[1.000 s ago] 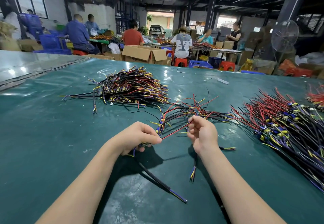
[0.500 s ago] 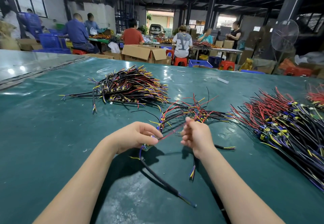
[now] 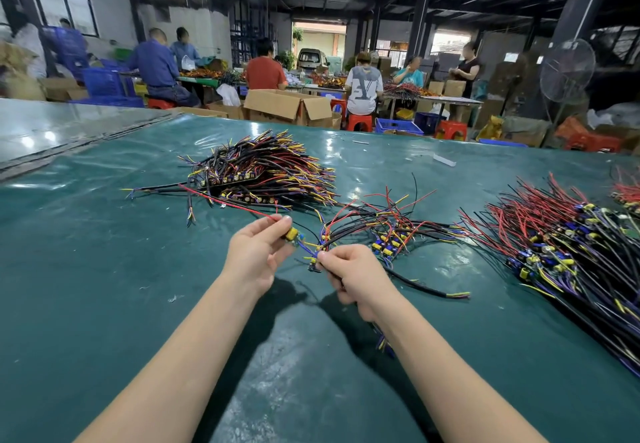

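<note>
Closely paired, the left hand [image 3: 258, 254] pinches a small board [image 3: 292, 234], the right hand [image 3: 358, 280] pinching blue wires [image 3: 307, 250].

No words or numbers can be read here. A white shirt [image 3: 364, 86] far behind the bench [image 3: 104, 269] has a big dark print on its back, like large letters, but too blurry to tell.

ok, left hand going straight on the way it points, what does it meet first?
Probably the right fringe of the far wire pile; the left hand aims up-right, depth unclear.
</note>
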The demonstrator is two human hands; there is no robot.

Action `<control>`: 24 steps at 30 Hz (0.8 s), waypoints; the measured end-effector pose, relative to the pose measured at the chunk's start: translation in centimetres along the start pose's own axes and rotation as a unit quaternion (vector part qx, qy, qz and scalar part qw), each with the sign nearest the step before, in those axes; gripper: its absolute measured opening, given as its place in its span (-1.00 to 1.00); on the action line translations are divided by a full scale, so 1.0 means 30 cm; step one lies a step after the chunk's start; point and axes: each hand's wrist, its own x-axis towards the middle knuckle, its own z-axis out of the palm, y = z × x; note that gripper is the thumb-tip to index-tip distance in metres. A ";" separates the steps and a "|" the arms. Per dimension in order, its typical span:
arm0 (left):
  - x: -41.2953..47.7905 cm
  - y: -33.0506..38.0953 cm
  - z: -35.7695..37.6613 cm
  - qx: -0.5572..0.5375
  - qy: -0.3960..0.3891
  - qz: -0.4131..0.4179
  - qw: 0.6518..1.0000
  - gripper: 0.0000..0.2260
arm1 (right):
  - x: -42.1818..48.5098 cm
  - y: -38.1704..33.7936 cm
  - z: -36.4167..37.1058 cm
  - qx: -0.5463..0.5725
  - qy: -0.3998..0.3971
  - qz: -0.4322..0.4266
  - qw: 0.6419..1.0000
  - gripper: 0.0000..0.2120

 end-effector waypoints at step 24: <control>0.010 -0.025 -0.027 0.041 -0.039 -0.121 0.991 -0.84 | -0.020 0.009 0.011 0.046 0.003 -0.012 0.999 -0.76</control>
